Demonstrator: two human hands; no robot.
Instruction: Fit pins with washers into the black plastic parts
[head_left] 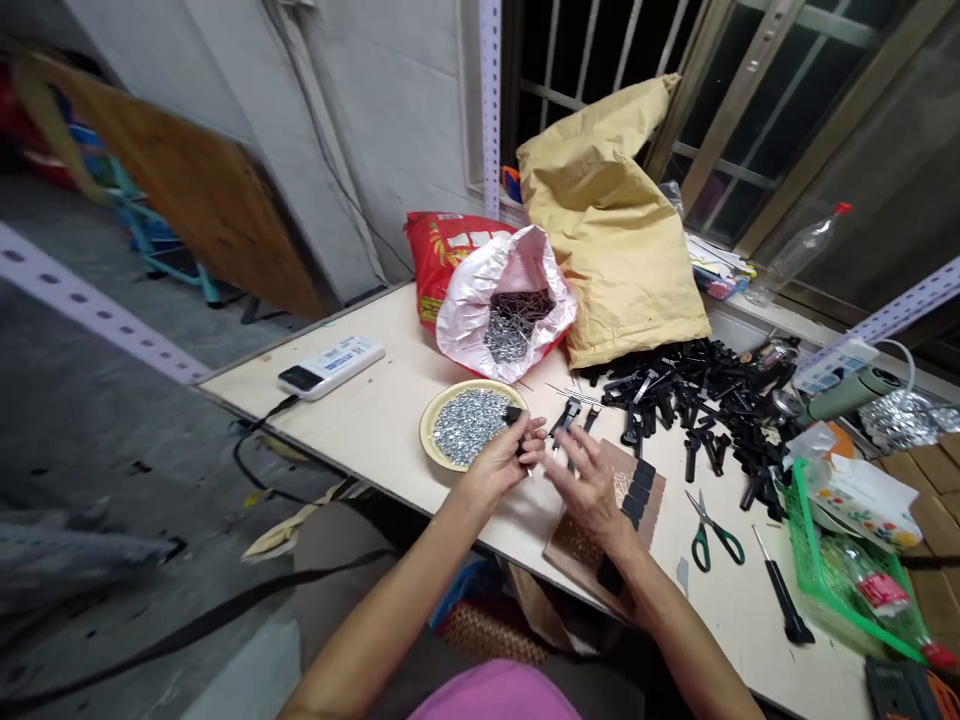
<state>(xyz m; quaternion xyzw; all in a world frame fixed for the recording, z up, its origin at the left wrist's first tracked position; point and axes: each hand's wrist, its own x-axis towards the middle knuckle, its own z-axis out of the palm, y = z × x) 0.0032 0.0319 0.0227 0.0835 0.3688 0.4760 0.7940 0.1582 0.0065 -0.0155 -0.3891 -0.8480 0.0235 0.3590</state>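
Note:
My left hand [496, 462] is closed around a small black plastic part [513, 414], at the right rim of a yellow bowl [429, 455]. Small silvery metal pieces [469, 425] fill the bowl. A short, thin, shiny piece [531, 473] shows by the left fingertips. Just to the right, my right hand [589, 492] has its fingers apart and slightly blurred, near the left hand. I see nothing held in it. Under the right wrist lies a brown board [559, 540] with a row of black pieces [637, 490] along it. More black parts [566, 412] with metal lie beyond the hands.
Behind the bowl stands an open red bag [442, 240] of metal pins, beside a large brown paper sack [622, 240]. A heap of black parts [697, 390] spreads rightward. Scissors [703, 525], a black-handled screwdriver [784, 595] and a green basket [806, 560] are right; a white device [337, 365] is left.

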